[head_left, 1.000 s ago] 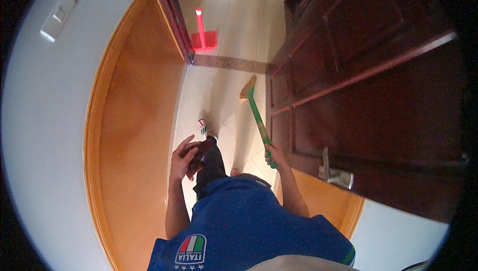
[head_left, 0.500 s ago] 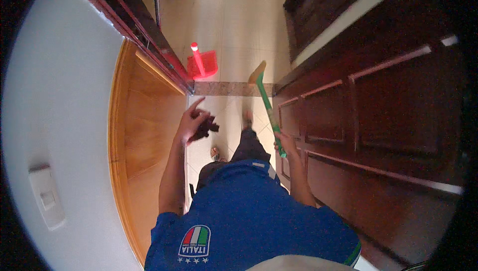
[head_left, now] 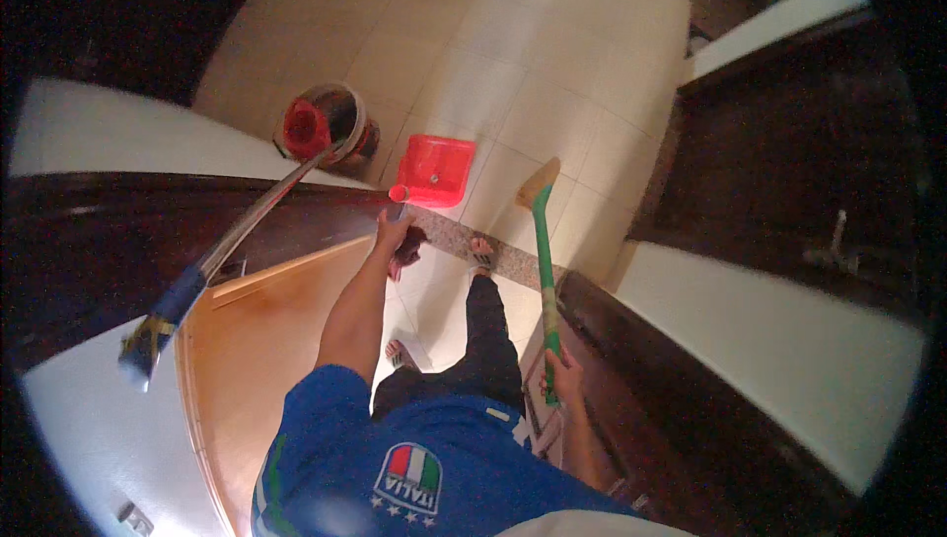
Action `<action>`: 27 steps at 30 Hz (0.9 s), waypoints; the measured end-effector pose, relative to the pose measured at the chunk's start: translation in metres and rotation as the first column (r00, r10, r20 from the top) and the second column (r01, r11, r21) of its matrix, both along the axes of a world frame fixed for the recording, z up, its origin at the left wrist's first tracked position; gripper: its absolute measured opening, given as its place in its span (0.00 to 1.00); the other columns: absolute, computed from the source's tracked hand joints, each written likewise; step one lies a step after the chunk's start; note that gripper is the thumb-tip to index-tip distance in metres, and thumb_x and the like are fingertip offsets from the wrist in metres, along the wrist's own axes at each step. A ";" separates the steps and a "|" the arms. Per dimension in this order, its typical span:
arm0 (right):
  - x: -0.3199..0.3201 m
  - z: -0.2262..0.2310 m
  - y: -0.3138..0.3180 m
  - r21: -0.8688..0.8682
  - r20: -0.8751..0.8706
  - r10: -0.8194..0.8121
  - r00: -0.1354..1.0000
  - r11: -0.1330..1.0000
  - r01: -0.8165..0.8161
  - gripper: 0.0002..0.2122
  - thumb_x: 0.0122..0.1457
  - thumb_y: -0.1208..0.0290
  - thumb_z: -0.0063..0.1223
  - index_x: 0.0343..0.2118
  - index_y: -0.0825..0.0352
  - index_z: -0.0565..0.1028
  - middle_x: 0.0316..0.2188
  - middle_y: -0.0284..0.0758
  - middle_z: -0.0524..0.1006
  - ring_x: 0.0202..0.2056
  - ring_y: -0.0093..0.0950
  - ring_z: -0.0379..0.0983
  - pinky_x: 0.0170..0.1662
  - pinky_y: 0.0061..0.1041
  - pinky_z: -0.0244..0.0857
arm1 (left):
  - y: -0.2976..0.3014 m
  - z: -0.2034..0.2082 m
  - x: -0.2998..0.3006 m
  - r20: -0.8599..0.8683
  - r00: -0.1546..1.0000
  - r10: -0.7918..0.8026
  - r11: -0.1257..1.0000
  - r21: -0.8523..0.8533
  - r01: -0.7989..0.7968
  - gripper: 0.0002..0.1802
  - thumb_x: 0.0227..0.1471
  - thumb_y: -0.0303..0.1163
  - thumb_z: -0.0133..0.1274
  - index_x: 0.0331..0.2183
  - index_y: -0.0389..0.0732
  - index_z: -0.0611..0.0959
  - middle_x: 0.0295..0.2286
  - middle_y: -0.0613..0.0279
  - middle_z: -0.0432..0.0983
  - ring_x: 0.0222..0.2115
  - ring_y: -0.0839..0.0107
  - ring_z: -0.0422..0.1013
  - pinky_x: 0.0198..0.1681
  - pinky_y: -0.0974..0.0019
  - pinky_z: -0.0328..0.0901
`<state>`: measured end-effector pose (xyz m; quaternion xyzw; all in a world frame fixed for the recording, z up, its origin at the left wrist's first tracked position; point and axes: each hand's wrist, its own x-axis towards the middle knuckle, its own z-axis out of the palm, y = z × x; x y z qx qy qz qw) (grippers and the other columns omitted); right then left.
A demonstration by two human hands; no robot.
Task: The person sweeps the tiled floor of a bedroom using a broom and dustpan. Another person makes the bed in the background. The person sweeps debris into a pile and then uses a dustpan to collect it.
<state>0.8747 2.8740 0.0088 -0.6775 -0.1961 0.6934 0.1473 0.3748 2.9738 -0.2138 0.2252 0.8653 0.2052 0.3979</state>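
My right hand (head_left: 562, 376) is closed around the green handle of a short broom (head_left: 545, 256). Its tan bristles (head_left: 539, 184) point away from me, over the tiled floor. Out in front, my left hand (head_left: 391, 231) is at the raised handle end (head_left: 399, 194) of a red dustpan (head_left: 437, 167). The pan rests on the tiles just past the stone threshold. Whether my left fingers grip the handle cannot be made out. A dark maroon shape (head_left: 410, 239) shows beside that hand, too dim to name.
A bucket (head_left: 340, 103) with something red inside stands at the far left. A long pole (head_left: 261, 212) with a blue end slants from it toward me. A light wooden door (head_left: 266, 350) is on my left, dark wood panelling (head_left: 602, 369) on my right. My feet are by the stone threshold (head_left: 513, 259).
I have stepped up to the threshold, and the view has turned. My left hand has come forward to the dustpan's handle. The broom stays in my right hand. The bucket has come into view.
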 end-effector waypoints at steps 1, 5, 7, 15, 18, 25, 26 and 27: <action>0.001 0.018 0.021 -0.015 0.024 0.005 1.000 1.000 -0.004 0.20 0.60 0.65 0.56 0.55 0.60 0.70 0.20 0.30 0.73 0.15 0.21 0.67 0.16 0.24 0.64 | 0.024 0.001 0.009 0.032 0.997 0.065 0.997 0.039 -0.066 0.52 0.37 0.55 0.67 0.57 0.36 0.67 0.51 0.43 0.69 0.52 0.54 0.68 0.54 0.58 0.64; 0.009 0.028 0.076 -0.054 0.063 0.021 0.998 0.998 -0.018 0.25 0.60 0.69 0.57 0.60 0.60 0.66 0.21 0.30 0.72 0.15 0.21 0.67 0.15 0.23 0.62 | 0.081 0.010 0.014 0.174 0.942 0.287 0.941 0.133 -0.311 0.48 0.37 0.57 0.67 0.55 0.40 0.71 0.47 0.46 0.73 0.49 0.55 0.71 0.51 0.57 0.66; 0.028 0.009 0.070 0.014 0.069 0.070 0.995 0.997 -0.071 0.25 0.60 0.70 0.57 0.60 0.61 0.66 0.22 0.29 0.72 0.15 0.21 0.67 0.16 0.23 0.62 | 0.088 0.018 0.021 0.241 0.899 0.365 0.906 0.130 -0.403 0.47 0.37 0.58 0.67 0.54 0.41 0.73 0.45 0.47 0.75 0.47 0.55 0.72 0.49 0.56 0.67; 0.035 -0.011 0.146 -0.044 0.080 0.287 0.955 0.958 -0.284 0.24 0.60 0.66 0.56 0.59 0.61 0.67 0.18 0.32 0.71 0.14 0.21 0.66 0.16 0.23 0.61 | 0.075 -0.034 0.016 -0.098 0.912 0.399 0.892 0.273 -0.361 0.24 0.47 0.53 0.62 0.34 0.41 0.82 0.26 0.60 0.79 0.28 0.62 0.76 0.31 0.58 0.70; 0.031 -0.015 0.161 0.020 0.151 0.242 0.958 0.969 -0.247 0.19 0.60 0.66 0.55 0.54 0.61 0.70 0.17 0.32 0.70 0.13 0.22 0.66 0.16 0.24 0.61 | 0.105 0.083 0.067 -0.001 0.956 0.293 0.915 0.292 -0.280 0.28 0.46 0.59 0.59 0.33 0.41 0.81 0.26 0.54 0.80 0.28 0.61 0.77 0.30 0.54 0.68; 0.003 -0.020 0.210 0.269 0.193 0.562 0.804 0.758 -0.594 0.13 0.59 0.66 0.56 0.44 0.64 0.74 0.17 0.31 0.70 0.14 0.23 0.66 0.16 0.26 0.63 | -0.030 0.135 0.080 -0.022 0.798 0.602 0.795 0.104 -0.597 0.40 0.41 0.67 0.55 0.44 0.42 0.82 0.38 0.44 0.80 0.43 0.51 0.76 0.44 0.52 0.70; 0.014 -0.043 0.222 0.349 0.354 0.634 0.688 0.593 -0.726 0.14 0.60 0.67 0.55 0.47 0.66 0.73 0.17 0.31 0.70 0.14 0.24 0.67 0.17 0.27 0.64 | -0.044 0.159 0.083 0.048 0.803 0.595 0.800 0.067 -0.597 0.40 0.41 0.66 0.55 0.44 0.42 0.82 0.39 0.43 0.79 0.44 0.51 0.75 0.45 0.52 0.70; 0.008 -0.032 0.219 0.317 0.312 0.623 0.717 0.643 -0.697 0.15 0.60 0.67 0.54 0.48 0.66 0.73 0.18 0.32 0.70 0.15 0.25 0.67 0.17 0.27 0.64 | -0.073 0.187 0.088 0.108 0.789 0.604 0.792 0.023 -0.610 0.39 0.41 0.65 0.54 0.44 0.43 0.82 0.39 0.43 0.79 0.45 0.51 0.75 0.46 0.51 0.70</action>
